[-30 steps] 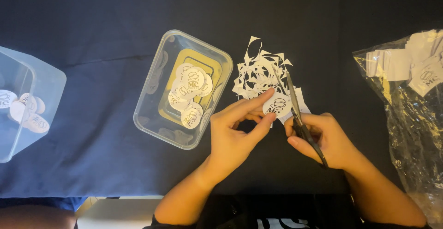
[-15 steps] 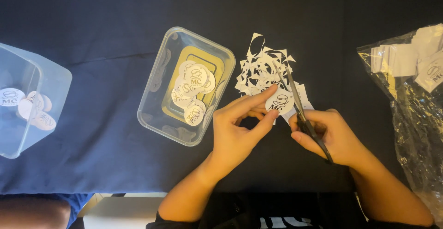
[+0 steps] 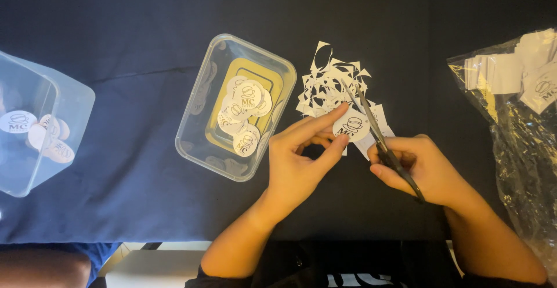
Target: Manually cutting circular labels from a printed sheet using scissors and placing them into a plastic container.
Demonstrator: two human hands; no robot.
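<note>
**A:** What do the hands hold?

**B:** Just right of the frame's centre, the left hand (image 3: 301,154) pinches a round paper label (image 3: 351,125) between thumb and fingertips. The right hand (image 3: 423,169) is closed around black scissors (image 3: 380,140), blades at the label's edge.

**A:** How would the label handle?

**B:** Probably light, thin and floppy — best gripped near the rim. White paper scraps (image 3: 331,85) lie above it on the dark desk (image 3: 116,44); a clear tub (image 3: 200,140) of cut labels sits left of centre.
</note>
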